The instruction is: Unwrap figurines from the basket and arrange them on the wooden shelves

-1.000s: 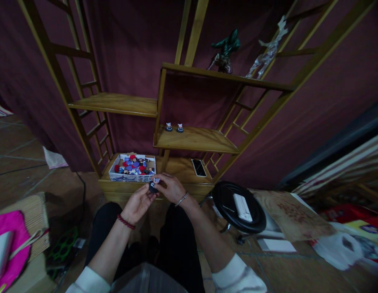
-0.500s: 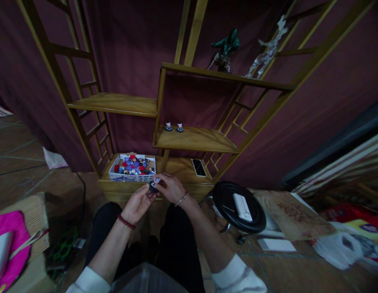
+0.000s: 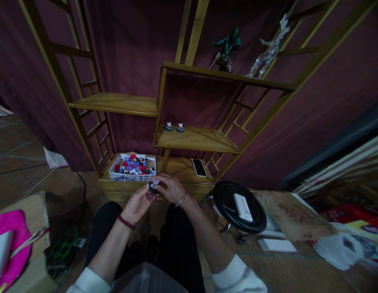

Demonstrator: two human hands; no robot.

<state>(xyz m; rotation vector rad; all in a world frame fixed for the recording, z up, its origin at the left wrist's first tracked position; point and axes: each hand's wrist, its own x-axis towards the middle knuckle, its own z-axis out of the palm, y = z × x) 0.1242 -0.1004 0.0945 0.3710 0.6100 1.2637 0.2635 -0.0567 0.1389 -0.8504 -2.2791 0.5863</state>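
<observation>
A small figurine (image 3: 152, 188) with a dark base and a whitish top is held between my two hands, just in front of the low wooden ledge. My left hand (image 3: 140, 204) pinches its dark base from the left. The fingers of my right hand (image 3: 171, 188) close on its pale upper part. Behind my hands stands a white patterned box (image 3: 127, 177) full of small red, blue and dark figures. Two similar little figurines, a left one (image 3: 169, 126) and a right one (image 3: 180, 127), stand upright on the middle shelf (image 3: 195, 140).
A phone (image 3: 199, 167) lies on the low ledge. To the right is a black round stool (image 3: 222, 203) with a white object (image 3: 243, 207) on it. Higher up stand a green figure (image 3: 228, 49) and a clear statuette (image 3: 268, 53). A pink cloth (image 3: 14, 228) is at left.
My hands stay in nearly the same place. The figurine's pale top has shifted slightly between my fingers, and the camera view has moved a little.
</observation>
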